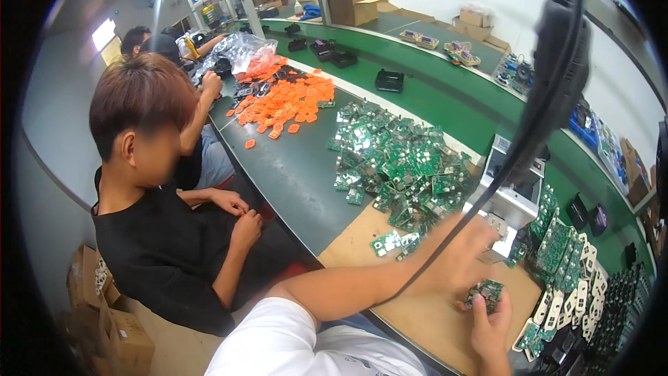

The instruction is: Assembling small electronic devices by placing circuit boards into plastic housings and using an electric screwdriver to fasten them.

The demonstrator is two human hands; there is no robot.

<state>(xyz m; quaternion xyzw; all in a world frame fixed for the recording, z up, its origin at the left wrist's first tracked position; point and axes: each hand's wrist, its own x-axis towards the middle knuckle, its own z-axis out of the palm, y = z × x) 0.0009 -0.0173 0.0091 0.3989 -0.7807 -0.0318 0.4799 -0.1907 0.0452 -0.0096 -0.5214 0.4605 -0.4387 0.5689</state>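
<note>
My left hand (459, 254) reaches out over the wooden board (424, 317) beside a small green circuit board (487, 292). My right hand (490, 331) comes up from below with its fingers on that same circuit board. A large heap of green circuit boards (396, 160) lies just beyond on the green bench (292, 174). A black cable (536, 118) hangs across the view in front of my left arm.
A person in a black shirt (160, 251) sits to my left, hands in lap. Orange plastic parts (285, 101) are piled farther along. A white machine (511, 198) and rows of boards and white parts (563, 271) stand on the right. Cardboard boxes (104, 313) sit on the floor.
</note>
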